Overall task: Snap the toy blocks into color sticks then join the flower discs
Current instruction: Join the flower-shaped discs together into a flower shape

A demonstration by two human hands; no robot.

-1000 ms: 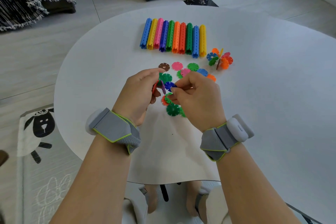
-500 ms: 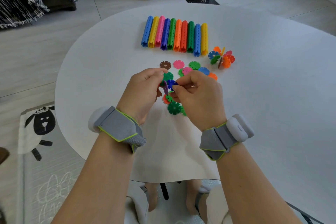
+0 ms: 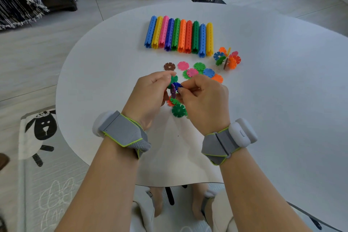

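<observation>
Misalignment looks the likeliest slip: over the desk [image 3: 273, 100], the grip of the left hand [image 3: 150, 92] pinches a partly joined disc cluster [image 3: 173, 91], the right hand [image 3: 205, 98] pinches a blue disc [image 3: 177, 85] against it, and skewed slots could spring pieces loose.

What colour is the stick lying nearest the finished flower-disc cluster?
The stick is yellow; head view shows it.

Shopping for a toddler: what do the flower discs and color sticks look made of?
The flower discs: likely rigid moulded plastic, matte; crisp notched edges, flat saturated colour. The color sticks: seemingly the same plastic, faint sheen, rows of moulded holes.
</observation>
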